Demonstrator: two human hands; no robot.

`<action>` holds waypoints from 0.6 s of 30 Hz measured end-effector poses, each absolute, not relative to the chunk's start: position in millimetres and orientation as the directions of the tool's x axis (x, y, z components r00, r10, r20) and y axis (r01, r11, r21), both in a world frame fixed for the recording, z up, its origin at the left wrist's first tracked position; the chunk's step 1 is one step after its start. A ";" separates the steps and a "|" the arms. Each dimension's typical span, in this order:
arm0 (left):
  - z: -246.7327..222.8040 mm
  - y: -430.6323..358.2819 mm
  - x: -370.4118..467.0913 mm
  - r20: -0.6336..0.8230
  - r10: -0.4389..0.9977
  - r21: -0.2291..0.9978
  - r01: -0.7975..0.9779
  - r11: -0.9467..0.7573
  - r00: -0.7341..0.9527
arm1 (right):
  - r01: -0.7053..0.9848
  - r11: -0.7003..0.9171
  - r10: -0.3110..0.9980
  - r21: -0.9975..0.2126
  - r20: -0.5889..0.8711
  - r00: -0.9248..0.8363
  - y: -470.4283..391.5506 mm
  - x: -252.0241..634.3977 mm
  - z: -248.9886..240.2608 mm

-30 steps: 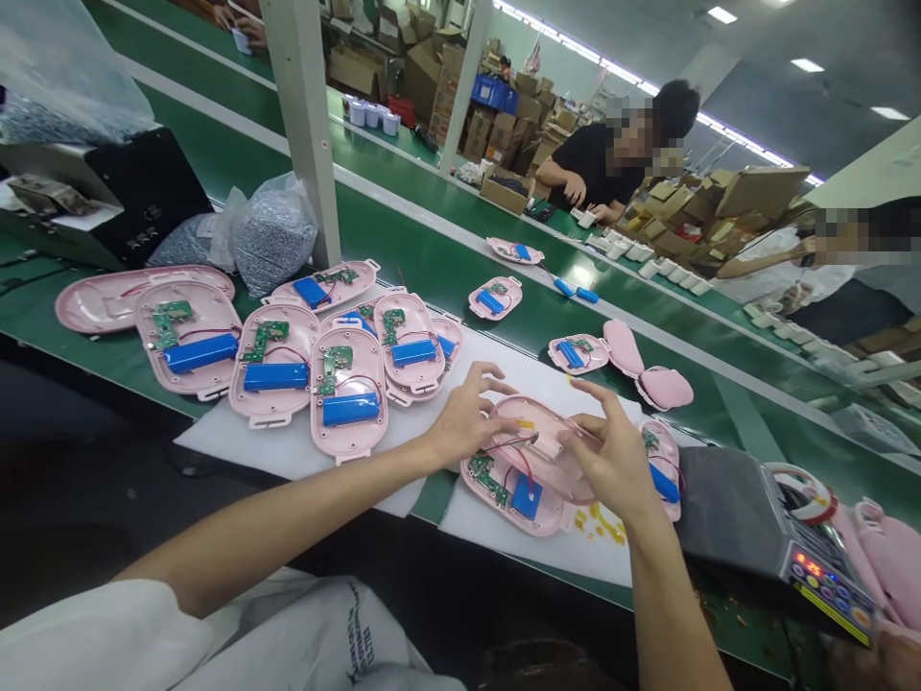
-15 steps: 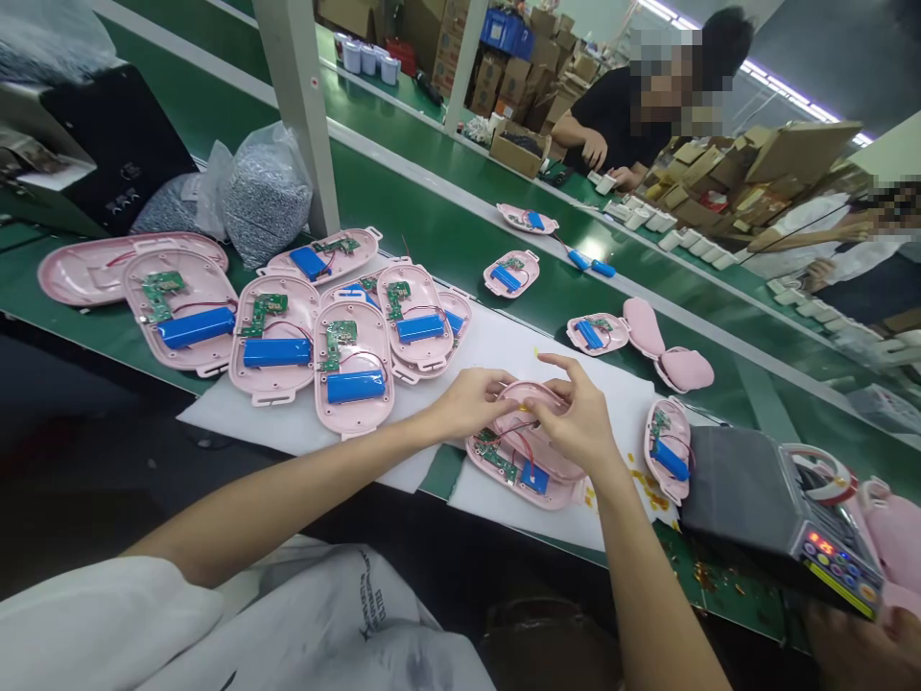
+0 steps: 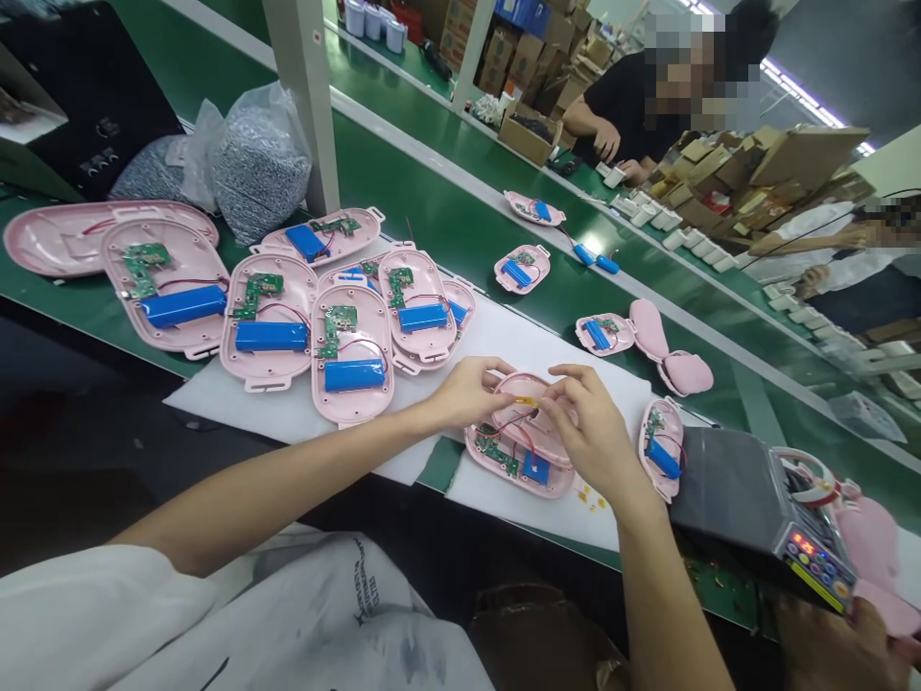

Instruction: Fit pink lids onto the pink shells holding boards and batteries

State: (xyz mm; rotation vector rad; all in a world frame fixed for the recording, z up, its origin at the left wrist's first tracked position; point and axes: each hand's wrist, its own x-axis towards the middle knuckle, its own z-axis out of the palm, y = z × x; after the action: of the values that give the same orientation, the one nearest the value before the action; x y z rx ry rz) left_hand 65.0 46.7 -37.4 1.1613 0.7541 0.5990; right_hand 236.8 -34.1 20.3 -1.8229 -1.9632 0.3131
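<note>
A small yellow tape strip (image 3: pixel 527 401) stretches between my two hands above a pink shell half (image 3: pixel 551 437). The fingers of my left hand (image 3: pixel 476 392) pinch the strip's left end. My right hand (image 3: pixel 586 417) has thumb and fingertips together at its right end. Below lies another pink shell (image 3: pixel 481 459) with a green circuit board (image 3: pixel 496 453), red and black wires and a blue battery (image 3: pixel 535 468). The wires run up to the upper shell half. Small yellow pieces (image 3: pixel 591 499) lie on the white sheet beside my right wrist.
Several pink shells (image 3: pixel 352 331) with boards and blue batteries lie at the left. A black device (image 3: pixel 734 489) with a red display stands at the right. Screw-filled bags (image 3: pixel 263 163) sit by a post (image 3: pixel 306 106). Across the green bench (image 3: pixel 424 221), people work (image 3: pixel 623 101).
My right hand's fingers have come together at the yellow strip, which now shows stretched between both hands. The view has shifted slightly.
</note>
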 end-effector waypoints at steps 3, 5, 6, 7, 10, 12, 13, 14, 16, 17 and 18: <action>-40.0 46.3 65.0 -0.164 0.766 0.958 -0.083 0.273 0.622 | 0.928 0.132 0.983 -0.348 0.168 -0.077 -30.9 229.8 12.9; -42.6 46.0 65.3 -0.138 0.774 0.963 -0.100 0.251 0.618 | 0.944 0.142 0.979 -0.297 0.183 -0.090 -27.7 226.2 6.7; -43.9 45.8 65.5 -0.132 0.776 0.964 -0.103 0.246 0.617 | 0.951 0.146 0.977 -0.273 0.191 -0.095 -26.2 224.7 3.7; -45.1 45.5 65.7 -0.130 0.777 0.964 -0.103 0.244 0.616 | 0.958 0.148 0.974 -0.247 0.205 -0.097 -24.9 223.3 0.8; -47.5 44.4 66.3 -0.131 0.779 0.962 -0.110 0.249 0.613 | 0.976 0.131 0.958 -0.176 0.278 -0.078 -22.0 220.3 -4.8; -48.0 43.7 66.5 -0.122 0.791 0.961 -0.127 0.245 0.599 | 0.981 0.103 0.946 -0.165 0.322 -0.045 -20.4 219.5 -5.8; -48.1 43.4 66.6 -0.118 0.799 0.962 -0.132 0.239 0.589 | 0.981 0.093 0.943 -0.173 0.332 -0.031 -19.7 219.6 -5.7; -48.2 43.2 66.6 -0.117 0.807 0.964 -0.130 0.233 0.579 | 0.979 0.085 0.942 -0.187 0.335 -0.018 -19.1 219.8 -5.5; -48.3 43.1 66.5 -0.119 0.817 0.969 -0.114 0.220 0.564 | 0.973 0.081 0.943 -0.218 0.333 -0.004 -18.4 220.6 -5.4; -48.3 43.0 66.4 -0.121 0.820 0.971 -0.105 0.215 0.559 | 0.971 0.077 0.942 -0.226 0.335 0.003 -18.3 220.9 -6.0; -48.4 43.1 66.3 -0.123 0.824 0.973 -0.096 0.210 0.554 | 0.970 0.071 0.940 -0.231 0.341 0.013 -18.4 221.0 -7.0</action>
State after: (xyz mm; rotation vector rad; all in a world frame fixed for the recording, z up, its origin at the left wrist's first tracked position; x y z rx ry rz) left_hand 66.3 43.1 -48.4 1.1935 0.7561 0.7318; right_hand 221.0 -18.4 -7.0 -1.8951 -1.9537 -0.1026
